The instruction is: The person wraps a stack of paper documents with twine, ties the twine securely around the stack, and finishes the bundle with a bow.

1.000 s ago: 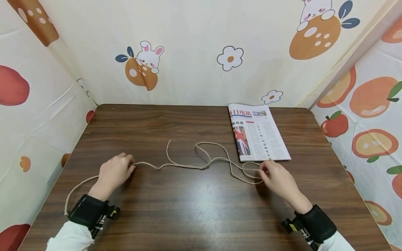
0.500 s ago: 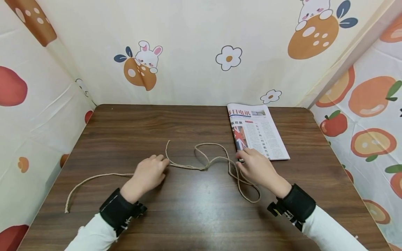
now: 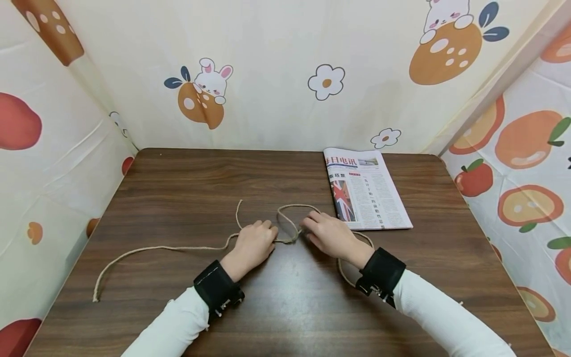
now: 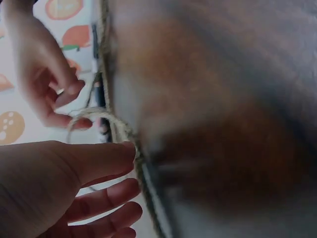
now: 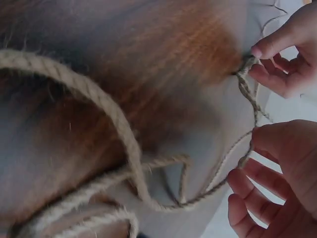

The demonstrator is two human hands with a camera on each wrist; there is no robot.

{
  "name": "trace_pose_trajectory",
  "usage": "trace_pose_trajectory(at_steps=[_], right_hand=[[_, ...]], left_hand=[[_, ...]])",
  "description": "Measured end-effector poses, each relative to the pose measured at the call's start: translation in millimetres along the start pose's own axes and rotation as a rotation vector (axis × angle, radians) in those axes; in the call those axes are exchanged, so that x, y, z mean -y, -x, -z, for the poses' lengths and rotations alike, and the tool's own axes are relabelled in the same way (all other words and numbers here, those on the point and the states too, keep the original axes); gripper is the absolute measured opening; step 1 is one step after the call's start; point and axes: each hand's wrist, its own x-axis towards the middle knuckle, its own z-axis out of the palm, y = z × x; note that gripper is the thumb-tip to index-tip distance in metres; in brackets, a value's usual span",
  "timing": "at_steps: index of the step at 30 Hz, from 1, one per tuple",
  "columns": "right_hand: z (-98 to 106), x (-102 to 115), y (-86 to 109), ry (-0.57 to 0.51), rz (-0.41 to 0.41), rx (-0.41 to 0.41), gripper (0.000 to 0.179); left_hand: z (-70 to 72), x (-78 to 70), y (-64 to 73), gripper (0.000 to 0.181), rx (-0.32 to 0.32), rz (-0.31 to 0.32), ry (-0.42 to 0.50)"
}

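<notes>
A thin beige rope lies across the wooden table, with loops at its middle and right. Close to the middle, my left hand pinches the rope between thumb and fingertips. The right wrist view shows this left hand at a twisted, overlapping stretch of rope. My right hand is just to the right, its fingertips at the rope's crossing. In the right wrist view, the thumb and fingers of the right hand stand apart on either side of the strand. A rope loop shows partly behind my right wrist.
A folded newspaper lies at the table's back right, behind my right hand. The wooden table meets a printed wall covering at its far edge. One loose rope end rests at the left front.
My left hand has slid rightwards along the rope to the middle. My right hand has left the right-hand loops and moved left, and the hands are now close together.
</notes>
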Motion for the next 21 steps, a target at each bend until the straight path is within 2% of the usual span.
trace_pose_trajectory(at_steps=[5, 9, 15, 21], right_hand=[[-7.6, 2.2, 0.1, 0.007, 0.013, 0.009, 0.013], [-6.2, 2.9, 4.3, -0.004, -0.014, 0.007, 0.009], [3.3, 1.4, 14.4, -0.033, -0.081, -0.015, 0.008], [17.6, -4.1, 28.1, -0.071, -0.158, -0.076, 0.006]], left_hand=[[-12.1, -0.7, 0.9, 0.013, -0.052, 0.002, -0.033], [-15.7, 5.2, 5.4, 0.01, -0.077, 0.024, -0.032], [-14.1, 20.7, 18.2, 0.009, -0.081, 0.088, -0.02], [-12.1, 41.0, 33.7, 0.011, -0.102, 0.139, -0.02]])
